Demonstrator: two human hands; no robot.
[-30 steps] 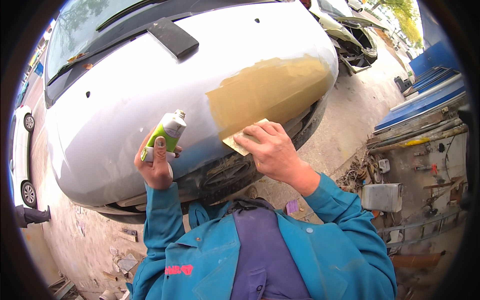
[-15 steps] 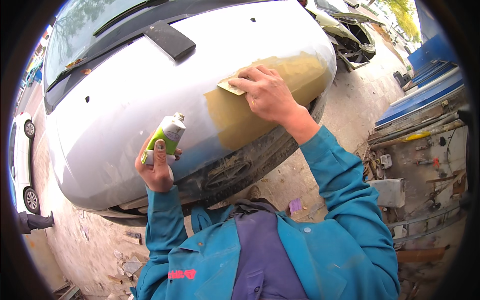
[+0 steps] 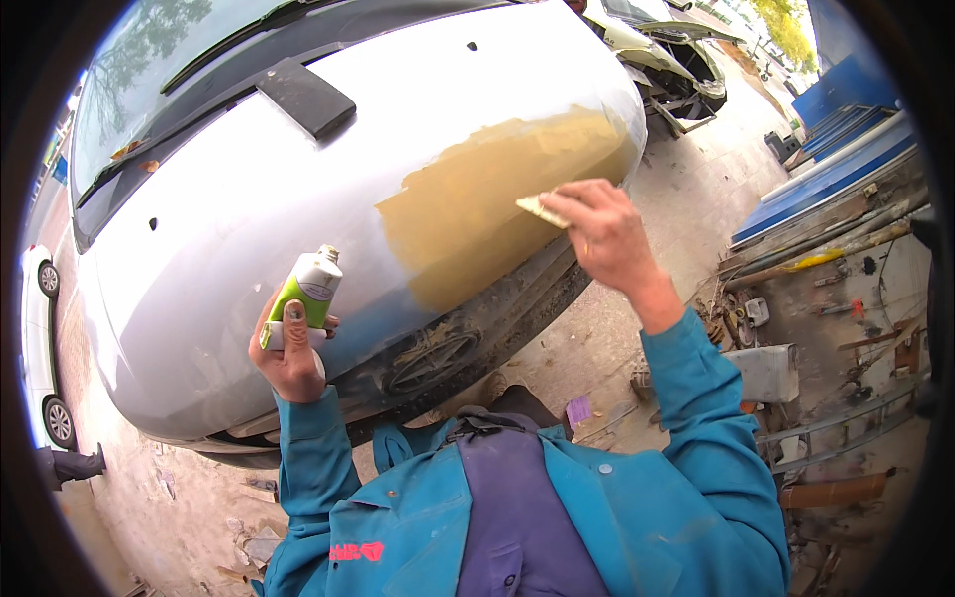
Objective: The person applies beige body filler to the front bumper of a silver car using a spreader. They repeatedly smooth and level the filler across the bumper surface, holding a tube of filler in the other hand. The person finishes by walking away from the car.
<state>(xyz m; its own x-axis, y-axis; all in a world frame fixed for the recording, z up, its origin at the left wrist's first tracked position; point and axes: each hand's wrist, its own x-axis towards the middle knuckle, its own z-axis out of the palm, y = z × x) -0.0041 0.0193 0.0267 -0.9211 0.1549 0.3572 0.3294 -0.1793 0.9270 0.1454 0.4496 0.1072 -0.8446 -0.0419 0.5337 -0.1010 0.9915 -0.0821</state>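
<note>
My left hand [image 3: 288,356] is wrapped round a green-and-white tube [image 3: 310,287], its bare nozzle pointing up, over the near left part of a car hood [image 3: 239,219]. A tan layer of filler [image 3: 487,199] covers the hood's right front, with a blue-grey patch [image 3: 383,323] along its lower left. Pinched between the fingers of my right hand [image 3: 609,234] is a flat, pale putty spreader [image 3: 543,211]. It is over the right part of the filler; whether its edge touches the surface I cannot tell.
On the hood near the windshield lies a black flat block [image 3: 310,97]. A damaged car [image 3: 676,65] stands beyond on the right. Blue panels [image 3: 846,184] and scrap lie at the right; a white car [image 3: 45,338] and a person's leg [image 3: 78,465] are at the left.
My right hand has moved right and toward me with the spreader, uncovering the left part of the filler. The left hand still grips the tube; the whole view has shifted slightly.
</note>
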